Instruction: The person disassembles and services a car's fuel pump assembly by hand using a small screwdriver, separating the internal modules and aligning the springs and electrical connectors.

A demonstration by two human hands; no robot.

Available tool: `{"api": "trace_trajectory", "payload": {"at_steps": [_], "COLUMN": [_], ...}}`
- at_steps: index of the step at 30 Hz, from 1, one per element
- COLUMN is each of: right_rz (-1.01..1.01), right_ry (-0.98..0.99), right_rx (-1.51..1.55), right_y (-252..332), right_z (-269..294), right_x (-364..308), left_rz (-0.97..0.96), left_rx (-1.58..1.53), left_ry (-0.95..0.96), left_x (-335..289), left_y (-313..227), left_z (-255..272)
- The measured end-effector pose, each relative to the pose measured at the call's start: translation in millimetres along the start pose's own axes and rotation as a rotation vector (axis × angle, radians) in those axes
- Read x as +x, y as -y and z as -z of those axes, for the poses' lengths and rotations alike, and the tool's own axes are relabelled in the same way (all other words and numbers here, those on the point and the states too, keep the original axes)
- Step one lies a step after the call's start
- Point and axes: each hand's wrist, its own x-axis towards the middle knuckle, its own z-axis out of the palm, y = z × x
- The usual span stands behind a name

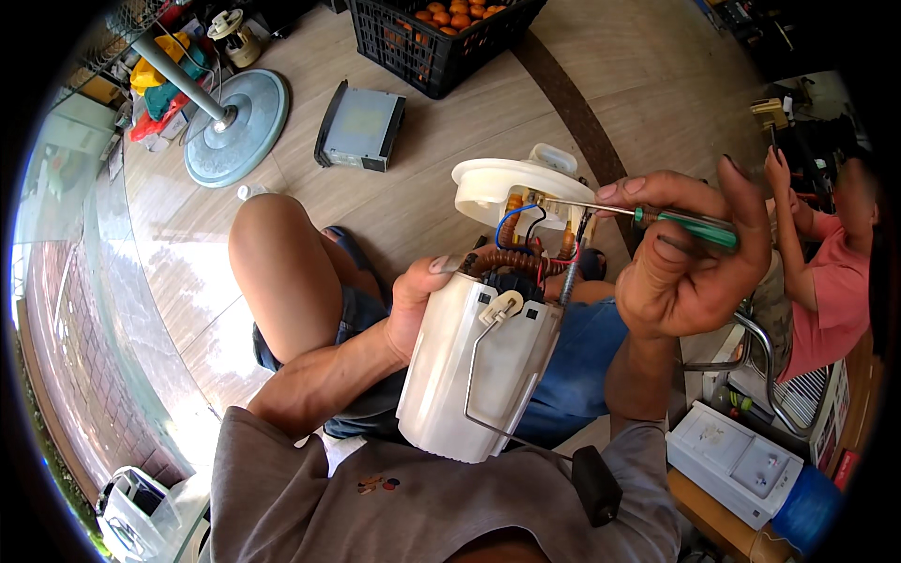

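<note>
Floor [460, 131] stretches wide beyond the flange rim [502, 184], left grip [416, 302] clamped on white canister [507, 375], right grip [678, 258] clamped on screwdriver [711, 231].

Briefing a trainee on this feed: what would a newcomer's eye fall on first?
First, the white canister in the middle, its upper left side in the left grip, below a round white cap. Next, the green-handled screwdriver in the right grip, its shaft reaching left under that cap. Then the black crate of orange fruit at the top.
</note>
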Motion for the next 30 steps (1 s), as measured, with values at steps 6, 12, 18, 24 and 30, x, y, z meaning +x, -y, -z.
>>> {"api": "trace_trajectory", "payload": {"at_steps": [6, 12, 18, 24, 30], "right_rz": [0.04, 0.109, 0.049, 0.115, 0.065], "right_ry": [-0.006, 0.016, -0.104, -0.055, -0.024], "right_rx": [-0.08, -0.173, -0.104, -0.118, -0.06], "right_y": [-1, -3, -7, -9, -7], "right_z": [0, -2, -9, 0, 0], "right_x": [-2, -1, -4, -1, -2], "left_rz": [-0.02, -0.042, -0.026, -0.051, -0.102], "left_rx": [0.041, 0.111, 0.06, -0.15, -0.086], "left_ry": [-0.055, -0.081, -0.103, -0.065, 0.064], "left_x": [0, 0, 2, 2, 3], "left_y": [-2, 0, 1, -5, -5], "left_z": [-10, -8, -6, -15, -12]}}
